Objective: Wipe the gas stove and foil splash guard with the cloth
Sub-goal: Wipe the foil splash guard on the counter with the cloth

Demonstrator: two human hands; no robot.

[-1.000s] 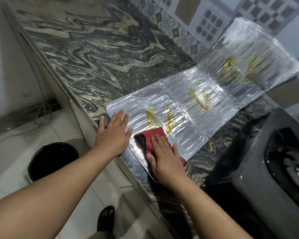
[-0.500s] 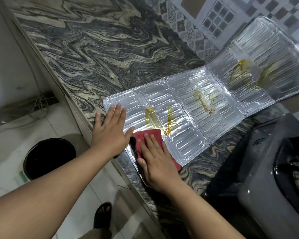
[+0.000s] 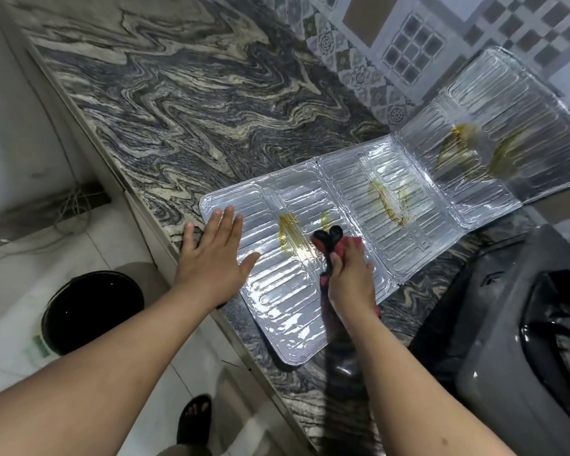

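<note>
Foil guard [image 3: 352, 225] flat on counter [image 3: 195, 103], stove [image 3: 514, 350] at 4 o'clock. Left hand [image 3: 213, 258] spread flat on foil's 9 o'clock edge; right hand [image 3: 351, 274] clutches bunched red cloth [image 3: 329, 240] on it.

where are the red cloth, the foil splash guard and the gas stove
red cloth [image 3: 351, 245], head view, on the red fold beyond the fingers
foil splash guard [image 3: 282, 292], head view, on the bare near panel
gas stove [image 3: 494, 383], head view, on its grey front body

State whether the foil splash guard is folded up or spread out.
Spread out: the foil splash guard lies open on the counter, far panel tilted up against the wall.
</note>
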